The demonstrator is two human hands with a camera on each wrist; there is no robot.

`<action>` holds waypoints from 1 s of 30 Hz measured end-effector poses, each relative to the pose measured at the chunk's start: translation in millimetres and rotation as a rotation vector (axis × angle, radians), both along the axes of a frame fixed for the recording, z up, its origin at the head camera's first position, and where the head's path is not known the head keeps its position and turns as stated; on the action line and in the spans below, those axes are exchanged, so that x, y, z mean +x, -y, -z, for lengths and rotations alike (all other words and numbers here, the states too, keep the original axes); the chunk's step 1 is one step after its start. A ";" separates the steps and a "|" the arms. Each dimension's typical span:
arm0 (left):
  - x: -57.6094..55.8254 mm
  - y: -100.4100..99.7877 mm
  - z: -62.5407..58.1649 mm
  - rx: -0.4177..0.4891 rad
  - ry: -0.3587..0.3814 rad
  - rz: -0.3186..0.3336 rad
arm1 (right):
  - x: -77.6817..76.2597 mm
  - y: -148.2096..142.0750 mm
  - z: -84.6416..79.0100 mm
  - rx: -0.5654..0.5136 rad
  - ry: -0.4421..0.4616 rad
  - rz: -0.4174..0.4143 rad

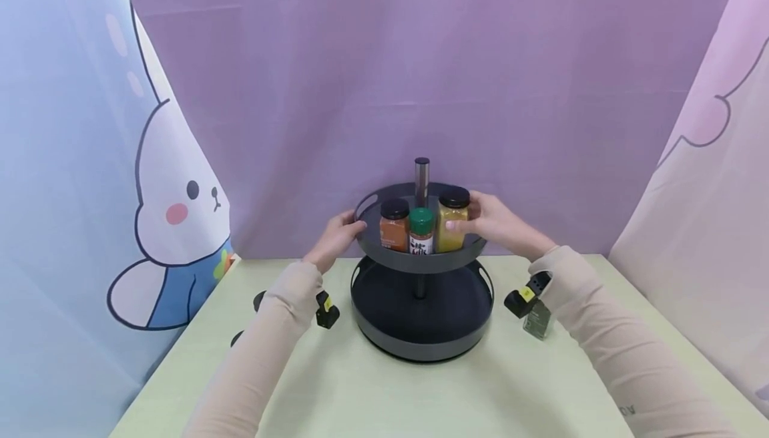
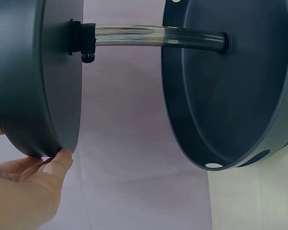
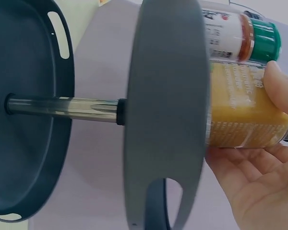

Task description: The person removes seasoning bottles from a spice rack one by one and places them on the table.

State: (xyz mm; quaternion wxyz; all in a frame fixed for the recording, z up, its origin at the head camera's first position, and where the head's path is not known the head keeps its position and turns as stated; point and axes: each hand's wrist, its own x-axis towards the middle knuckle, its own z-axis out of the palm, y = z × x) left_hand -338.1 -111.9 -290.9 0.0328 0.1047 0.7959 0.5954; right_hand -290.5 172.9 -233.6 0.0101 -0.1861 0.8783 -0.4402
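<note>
A two-tier dark grey round rack has an upper tray [image 1: 393, 261] and a lower tray [image 1: 420, 343] on a shiny post [image 3: 86, 108]. My left hand [image 1: 333, 239] grips the upper tray's rim at its left side; in the left wrist view its fingers lie along the edge. My right hand [image 1: 501, 224] holds a black-capped jar of yellow spice [image 1: 450, 232] at the right of the upper tray, thumb on the front and fingers behind. Beside it on that tray stand a green-capped spice jar [image 1: 421, 232] and a black-capped jar of orange spice [image 1: 394, 228].
The rack stands on a pale table [image 1: 408, 398] before a purple curtain [image 1: 450, 77]. A small clear packet or jar [image 1: 537, 321] lies at the right, partly behind the right wrist's camera. Two dark round caps [image 1: 259, 300] show left of the left sleeve.
</note>
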 end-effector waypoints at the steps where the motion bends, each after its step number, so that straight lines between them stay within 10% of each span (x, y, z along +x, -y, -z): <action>1: 0.0 -0.1 0.0 -0.001 -0.001 0.002 | 0.4 -0.8 -2.1 0.001 -0.008 0.008; 18: -1.2 -0.3 0.7 0.002 -0.011 -0.004 | 16.8 -14.2 -41.6 0.022 -0.060 0.057; 30: -2.3 1.6 1.0 -0.011 -0.026 -0.023 | 34.4 -43.4 -33.1 0.061 -0.058 0.094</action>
